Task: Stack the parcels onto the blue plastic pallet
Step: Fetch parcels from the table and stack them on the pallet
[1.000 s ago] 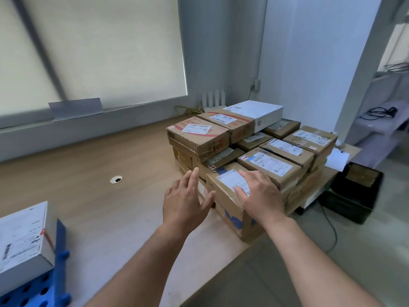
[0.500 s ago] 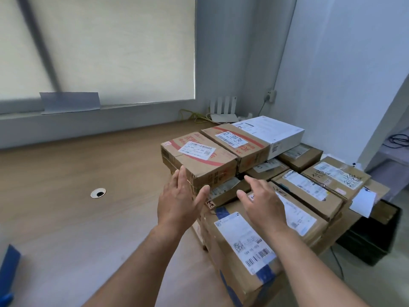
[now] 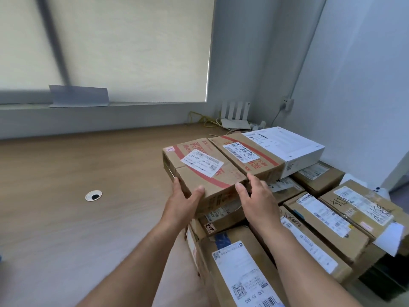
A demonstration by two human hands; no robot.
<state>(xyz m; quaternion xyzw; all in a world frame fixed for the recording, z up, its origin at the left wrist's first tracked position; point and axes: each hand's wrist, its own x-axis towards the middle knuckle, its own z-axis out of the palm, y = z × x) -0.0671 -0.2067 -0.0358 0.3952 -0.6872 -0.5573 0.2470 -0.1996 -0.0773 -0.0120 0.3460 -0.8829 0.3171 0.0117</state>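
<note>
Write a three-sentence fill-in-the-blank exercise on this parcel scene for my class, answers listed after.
The left hand and right hand grip a parcel marked with a ____ stripe.
The box at the far end of that top row is ____.
The round cable hole in the desk lies to the ____ of that parcel.
Answers: red; white; left.

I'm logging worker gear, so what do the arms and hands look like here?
No sleeves in view: left forearm and right forearm are bare. Left hand and right hand wear no gloves; no ring or watch shows.
</note>
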